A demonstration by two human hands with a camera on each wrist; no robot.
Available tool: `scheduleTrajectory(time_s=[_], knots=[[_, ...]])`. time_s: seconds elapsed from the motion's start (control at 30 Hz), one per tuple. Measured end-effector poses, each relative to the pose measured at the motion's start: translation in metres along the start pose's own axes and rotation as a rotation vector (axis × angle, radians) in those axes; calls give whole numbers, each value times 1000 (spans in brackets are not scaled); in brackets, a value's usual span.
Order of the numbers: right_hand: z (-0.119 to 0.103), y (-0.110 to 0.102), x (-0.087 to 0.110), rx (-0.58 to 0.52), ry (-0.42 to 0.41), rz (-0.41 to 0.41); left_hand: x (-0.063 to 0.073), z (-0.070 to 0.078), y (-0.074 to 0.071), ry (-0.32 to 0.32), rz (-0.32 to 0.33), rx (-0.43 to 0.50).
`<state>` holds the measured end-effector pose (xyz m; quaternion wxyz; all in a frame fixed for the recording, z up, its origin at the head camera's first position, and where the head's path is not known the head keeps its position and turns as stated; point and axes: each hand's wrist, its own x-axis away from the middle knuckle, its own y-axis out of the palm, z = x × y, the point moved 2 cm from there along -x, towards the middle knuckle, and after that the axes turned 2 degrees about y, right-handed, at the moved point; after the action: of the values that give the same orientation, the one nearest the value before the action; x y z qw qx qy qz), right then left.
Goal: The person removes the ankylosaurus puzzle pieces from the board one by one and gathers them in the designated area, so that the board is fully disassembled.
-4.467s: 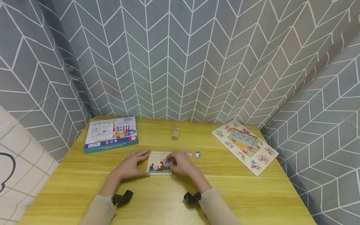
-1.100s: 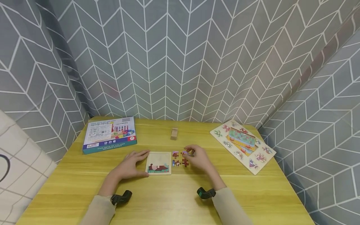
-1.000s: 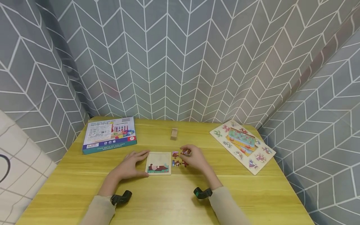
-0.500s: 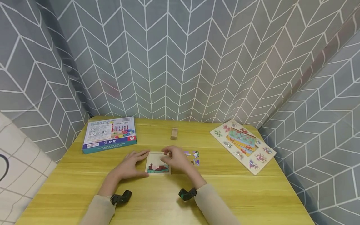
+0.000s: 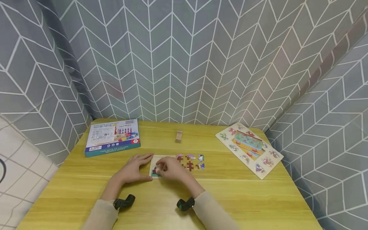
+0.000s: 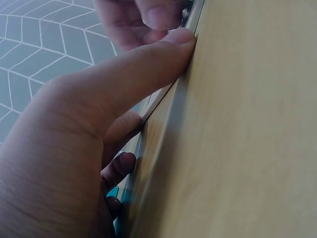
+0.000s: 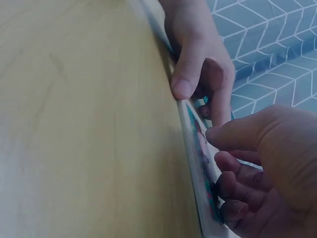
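A small square wooden puzzle tray [image 5: 169,157] lies at the middle of the table. In its lower row is a brown animal picture [image 5: 154,173], partly covered. My left hand [image 5: 133,169] holds the tray by its left side, with the thumb at the near corner and a fingertip at the far one. Over the tray is my right hand [image 5: 172,169], fingers loosely bent, its thumb [image 7: 233,135] at the lower row. A gap shows between thumb and fingers in the right wrist view. Several loose jigsaw pieces [image 5: 190,165] lie right of the tray.
A blue and white bead-set box [image 5: 113,137] lies at the back left, and a small wooden block [image 5: 179,136] at the back middle. At the right, a wooden animal board [image 5: 260,171] carries colourful cards [image 5: 248,143]. A grey patterned curtain [image 5: 178,64] hangs behind the table.
My right hand, earlier pinching a bluish piece over the tray, was then among the loose pieces on the right and has come back left over the lower row. My left hand has stayed put.
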<state>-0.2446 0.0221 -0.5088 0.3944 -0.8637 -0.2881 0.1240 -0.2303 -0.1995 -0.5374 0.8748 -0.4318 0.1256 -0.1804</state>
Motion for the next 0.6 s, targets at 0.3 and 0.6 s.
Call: scheduleTrajectory(time_s=[0.3, 0.6], knots=[[0, 6, 2, 122, -45, -32, 0, 1, 0, 12, 8, -8], [0, 7, 4, 130, -67, -26, -1, 0, 0, 16, 6, -9]])
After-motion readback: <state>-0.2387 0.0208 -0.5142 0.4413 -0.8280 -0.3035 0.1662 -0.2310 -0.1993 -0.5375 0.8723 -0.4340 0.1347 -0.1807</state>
